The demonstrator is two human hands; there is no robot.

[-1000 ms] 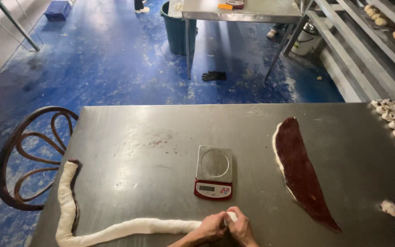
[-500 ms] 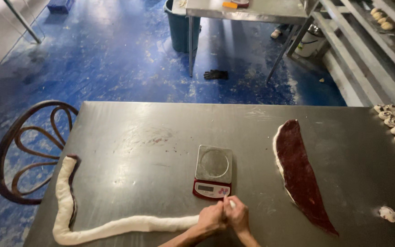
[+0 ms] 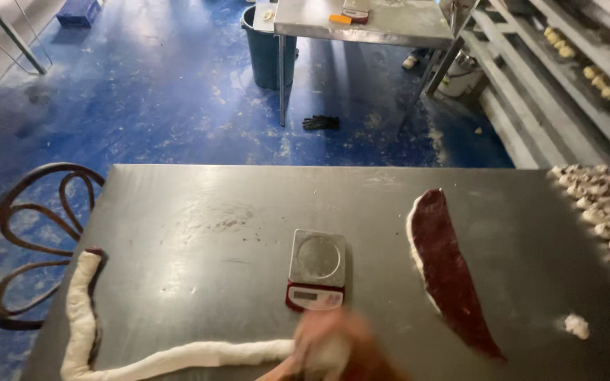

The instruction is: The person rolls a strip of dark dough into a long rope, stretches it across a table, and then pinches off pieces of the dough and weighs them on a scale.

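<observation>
One long white dough rope along the steel table from 9 o'clock to 6 o'clock, its near end under two blurred hands: left hand, right hand; grip too blurred to tell. One small scale with red front just beyond at 12 o'clock. One dark red filled strip at 2 o'clock. One loose dough lump at 3 o'clock. Many small pieces clustered at table's right edge.
</observation>
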